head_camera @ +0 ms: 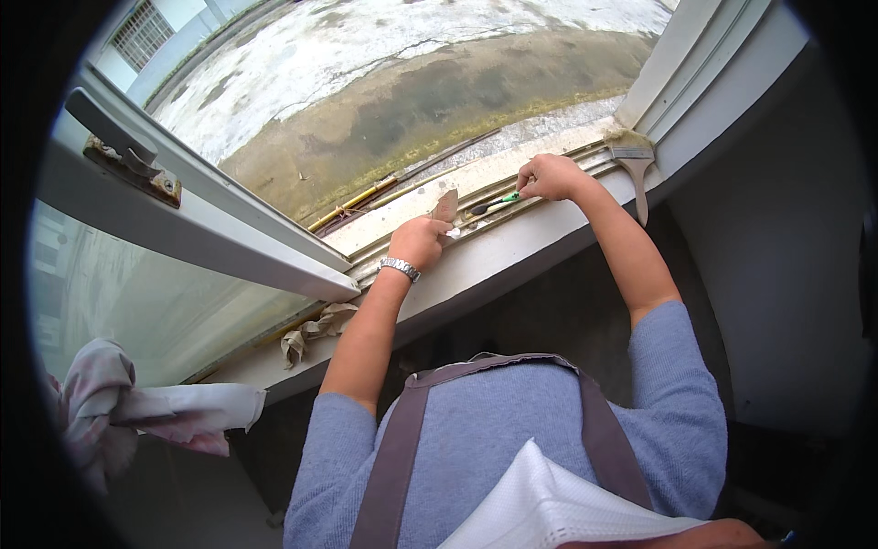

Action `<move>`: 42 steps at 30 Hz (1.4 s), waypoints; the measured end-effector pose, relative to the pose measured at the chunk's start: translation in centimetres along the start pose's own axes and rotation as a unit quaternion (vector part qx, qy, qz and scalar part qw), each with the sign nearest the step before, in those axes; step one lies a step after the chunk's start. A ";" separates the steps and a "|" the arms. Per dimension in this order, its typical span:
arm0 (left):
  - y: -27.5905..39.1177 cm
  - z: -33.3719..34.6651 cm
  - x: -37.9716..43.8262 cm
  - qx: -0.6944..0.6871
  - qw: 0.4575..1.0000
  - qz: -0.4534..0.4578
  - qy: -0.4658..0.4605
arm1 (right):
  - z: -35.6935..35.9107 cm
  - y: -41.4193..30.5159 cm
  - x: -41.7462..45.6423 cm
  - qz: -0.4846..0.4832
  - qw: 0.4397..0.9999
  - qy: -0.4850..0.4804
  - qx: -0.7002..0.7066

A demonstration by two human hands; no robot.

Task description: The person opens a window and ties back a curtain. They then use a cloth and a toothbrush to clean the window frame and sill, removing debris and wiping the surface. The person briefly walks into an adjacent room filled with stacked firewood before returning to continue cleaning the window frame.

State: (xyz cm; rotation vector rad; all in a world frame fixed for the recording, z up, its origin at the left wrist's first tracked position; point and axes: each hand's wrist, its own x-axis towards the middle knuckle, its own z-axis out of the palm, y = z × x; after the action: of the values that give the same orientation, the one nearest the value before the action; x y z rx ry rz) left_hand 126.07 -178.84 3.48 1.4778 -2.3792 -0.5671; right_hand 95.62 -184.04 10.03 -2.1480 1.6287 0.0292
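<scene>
My right hand point(549, 178) grips the green handle of a toothbrush point(495, 204), whose dark bristle head lies low over the grooves of the sliding-window track point(576, 163). To its left, my left hand point(420, 241), with a metal watch at the wrist, holds a piece of brown cardboard point(446, 206) upright at the track. A small white thing point(453, 233) shows by the fingers of that hand; what it is I cannot tell. Dirt lies in the track between the two hands.
A wide paintbrush point(632, 159) lies across the sill's right end. Crumpled brown paper point(321, 329) sits on the sill point(439, 291) at left. A sliding window frame point(226, 233) with a rusty latch point(130, 161) stands at left, a knotted cloth point(103, 405) below it. Bamboo sticks point(357, 200) lie outside.
</scene>
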 end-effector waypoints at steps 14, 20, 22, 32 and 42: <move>0.8 0.5 -0.4 -0.009 0.997 0.039 0.064 | -1.6 1.0 -4.2 0.085 0.995 0.050 0.027; 0.4 0.6 -0.2 -0.012 0.997 0.056 0.061 | -0.4 -2.4 -3.2 0.067 0.997 0.008 0.033; 0.3 0.5 -0.1 -0.014 0.997 0.055 0.054 | 0.3 -3.5 -3.0 0.059 0.997 -0.003 0.060; 0.4 0.6 0.0 -0.008 0.998 0.047 0.052 | 2.9 -6.8 -6.0 0.099 0.977 0.100 0.158; 0.3 1.1 0.1 -0.011 0.997 0.047 0.052 | 2.0 -1.2 -5.9 0.180 0.975 0.116 0.062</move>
State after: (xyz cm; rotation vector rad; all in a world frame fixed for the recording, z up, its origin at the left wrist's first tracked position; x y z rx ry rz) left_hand 125.36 -178.59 2.66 1.3432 -2.3410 -0.4807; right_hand 95.38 -177.75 10.27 -1.7917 2.0783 -0.2140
